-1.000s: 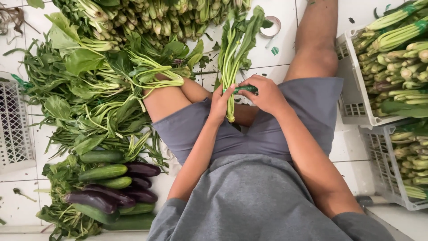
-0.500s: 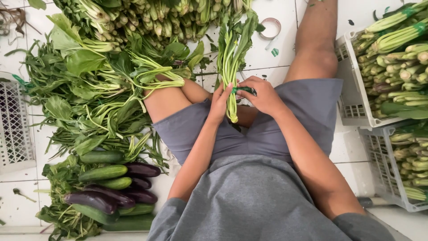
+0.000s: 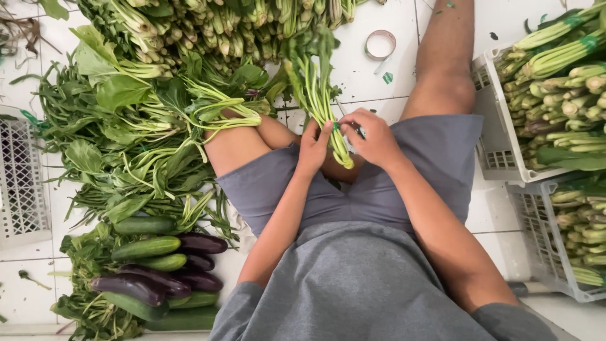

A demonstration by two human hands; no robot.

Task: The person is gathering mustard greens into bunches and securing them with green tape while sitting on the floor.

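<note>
Over the person's lap, a bunch of leafy greens stands nearly upright, pale stem ends down near the knees and leaves fanning up toward the tiled floor. Both hands close on its lower stems: the left hand wraps the stalks with fingers pressed together, while the right hand pinches a strip of green tape against them, a glimpse of it showing between the fingers. Judging by that grip, the bunch is gathered and its binding is under way but not finished — no full band shows around the stems yet. A tape roll lies on the floor just beyond the bunch. To the right, two white crates hold many bundles already banded green, so a good share looks done. To the left, a loose heap of long-stemmed greens sprawls across the floor against the person's left thigh, and another pile of stalky greens lies along the top — both appear unbundled, so plenty seems left. Cucumbers and dark eggplants lie together at lower left, near an empty white crate.
</note>
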